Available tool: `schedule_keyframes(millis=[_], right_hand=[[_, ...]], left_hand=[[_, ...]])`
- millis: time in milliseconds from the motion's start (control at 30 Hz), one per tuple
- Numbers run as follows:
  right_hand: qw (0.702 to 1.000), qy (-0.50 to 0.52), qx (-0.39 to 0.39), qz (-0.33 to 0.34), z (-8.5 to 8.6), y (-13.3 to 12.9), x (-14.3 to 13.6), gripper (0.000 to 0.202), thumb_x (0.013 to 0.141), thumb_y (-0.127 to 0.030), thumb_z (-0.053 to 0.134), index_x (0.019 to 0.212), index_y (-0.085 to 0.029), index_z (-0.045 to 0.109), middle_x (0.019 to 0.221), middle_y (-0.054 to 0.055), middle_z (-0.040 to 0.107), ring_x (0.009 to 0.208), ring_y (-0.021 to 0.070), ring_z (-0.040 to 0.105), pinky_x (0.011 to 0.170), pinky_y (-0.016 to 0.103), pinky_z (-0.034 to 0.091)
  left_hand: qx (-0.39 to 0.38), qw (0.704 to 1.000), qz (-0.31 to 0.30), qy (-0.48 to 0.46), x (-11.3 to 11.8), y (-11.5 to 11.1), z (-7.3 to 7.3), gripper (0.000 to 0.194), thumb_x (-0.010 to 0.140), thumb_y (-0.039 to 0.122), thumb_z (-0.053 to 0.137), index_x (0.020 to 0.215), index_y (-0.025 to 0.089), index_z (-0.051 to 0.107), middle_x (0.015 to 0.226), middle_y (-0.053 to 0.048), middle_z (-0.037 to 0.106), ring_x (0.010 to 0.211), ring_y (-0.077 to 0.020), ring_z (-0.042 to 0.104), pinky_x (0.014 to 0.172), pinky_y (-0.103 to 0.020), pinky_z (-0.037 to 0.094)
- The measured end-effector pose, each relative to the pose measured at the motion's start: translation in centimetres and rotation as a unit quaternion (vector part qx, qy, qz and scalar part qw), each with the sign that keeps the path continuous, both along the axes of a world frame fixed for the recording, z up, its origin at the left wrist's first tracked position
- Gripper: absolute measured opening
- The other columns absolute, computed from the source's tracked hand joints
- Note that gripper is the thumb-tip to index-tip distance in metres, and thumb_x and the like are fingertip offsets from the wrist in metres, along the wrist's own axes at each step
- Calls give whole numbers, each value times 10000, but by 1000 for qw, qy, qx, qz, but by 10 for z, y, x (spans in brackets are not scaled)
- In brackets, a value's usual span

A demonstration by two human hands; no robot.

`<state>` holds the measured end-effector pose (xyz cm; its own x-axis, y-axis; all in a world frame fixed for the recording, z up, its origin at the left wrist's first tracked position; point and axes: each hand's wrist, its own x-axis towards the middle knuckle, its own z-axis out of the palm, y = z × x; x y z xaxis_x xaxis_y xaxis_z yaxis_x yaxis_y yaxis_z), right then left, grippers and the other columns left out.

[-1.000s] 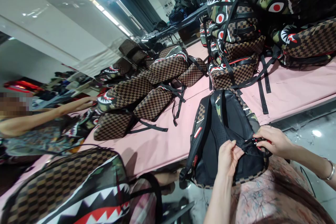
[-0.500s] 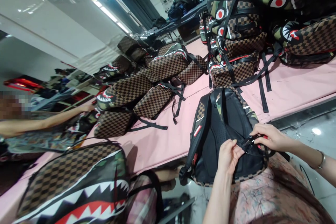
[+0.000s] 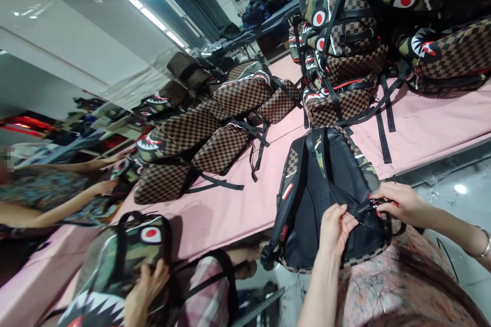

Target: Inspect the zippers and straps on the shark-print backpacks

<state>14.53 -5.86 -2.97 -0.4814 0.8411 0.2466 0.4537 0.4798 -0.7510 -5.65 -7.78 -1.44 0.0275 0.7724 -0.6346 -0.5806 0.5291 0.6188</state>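
A black-backed backpack [image 3: 307, 219] with camouflage and brown checked sides leans against the table edge and my lap, its shoulder straps facing me. My left hand [image 3: 335, 227] pinches a black shoulder strap [image 3: 351, 209] near its lower end. At the bag's right side, my right hand [image 3: 402, 203] is closed with the fingertips together. A small dark, shiny piece with red bits shows at those fingertips; its kind is unclear. Both hands are close to each other at the lower strap.
Checked and camouflage shark-mouth backpacks [image 3: 245, 94] lie piled on the pink table [image 3: 230, 209], with a taller stack [image 3: 345, 61] at the right. At lower left, another person's hand [image 3: 148, 286] touches a shark-face backpack [image 3: 149, 250]. A co-worker's arm [image 3: 76, 204] reaches in from the left.
My right hand has shifted slightly right, away from my left hand, which stays on the strap. The lower-left backpack has been turned and stands more upright, with a person's hand now on it.
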Motion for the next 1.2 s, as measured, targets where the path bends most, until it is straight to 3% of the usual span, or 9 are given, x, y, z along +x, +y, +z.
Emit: schedule_keyframes(millis=[167, 367, 467, 533, 600, 633, 833, 1000, 1200], right_hand=[[994, -71, 64, 49, -3, 2, 4, 189, 894, -297, 448, 946, -190, 594, 864, 61, 628, 803, 167, 561, 725, 277, 415], [997, -31, 38, 54, 0, 4, -7, 168, 872, -314, 472, 884, -195, 590, 799, 46, 609, 757, 165, 542, 682, 268, 398], [993, 92, -79, 13, 0, -2, -18, 193, 838, -386, 504, 839, -206, 571, 731, 19, 576, 665, 150, 517, 612, 258, 395], [955, 234, -179, -24, 0, -5, -23, 261, 832, -473, 476, 842, -217, 531, 653, -9, 530, 541, 123, 460, 513, 241, 371], [918, 328, -214, -63, 2, -4, -22, 285, 827, -509, 467, 856, -229, 506, 634, -18, 516, 496, 111, 431, 474, 234, 356], [919, 330, -204, -77, 3, -3, -20, 268, 821, -495, 487, 862, -231, 514, 649, -14, 529, 514, 115, 449, 491, 238, 368], [997, 59, -45, -29, 2, 5, 2, 166, 837, -326, 520, 842, -200, 629, 739, 24, 618, 690, 149, 556, 638, 251, 411], [997, -28, 51, 51, -5, 4, 7, 205, 885, -337, 467, 924, -195, 610, 813, 52, 634, 755, 158, 563, 678, 258, 409], [994, -75, 62, 56, -2, 7, 2, 201, 898, -333, 443, 910, -187, 581, 821, 50, 628, 749, 154, 565, 676, 254, 405]], left_hand=[[1, 1000, -1, 6, 0, -1, 1, 384, 528, 164, 739, 579, 177, 359, 451, 85, 441, 396, -68, 510, 456, -227, 530], [6, 1000, -10, -1, 3, -1, 1, 407, 521, 163, 747, 575, 181, 344, 437, 92, 430, 387, -65, 507, 456, -223, 535], [14, 1000, -15, -5, 3, -1, 0, 391, 535, 161, 736, 575, 179, 348, 438, 85, 441, 413, -83, 544, 469, -226, 539], [17, 1000, -23, -11, 4, -1, -1, 369, 549, 162, 723, 580, 177, 355, 463, 60, 482, 485, -121, 605, 484, -227, 542], [18, 999, -28, -13, 3, -1, -1, 348, 560, 167, 713, 590, 174, 366, 500, 30, 529, 564, -161, 648, 498, -226, 542], [17, 999, -30, -12, 3, -1, -1, 343, 563, 170, 711, 596, 173, 369, 519, 17, 549, 591, -175, 659, 503, -226, 542], [18, 1000, -22, -8, 2, -1, 1, 375, 554, 163, 722, 588, 179, 349, 495, 34, 538, 510, -142, 629, 480, -225, 538], [12, 1000, -14, -8, 4, -1, 4, 409, 524, 171, 747, 581, 183, 343, 445, 79, 464, 436, -103, 575, 466, -226, 538], [13, 1000, -12, -1, 5, -2, 8, 403, 527, 167, 746, 580, 180, 347, 445, 88, 449, 410, -83, 546, 464, -222, 536]])
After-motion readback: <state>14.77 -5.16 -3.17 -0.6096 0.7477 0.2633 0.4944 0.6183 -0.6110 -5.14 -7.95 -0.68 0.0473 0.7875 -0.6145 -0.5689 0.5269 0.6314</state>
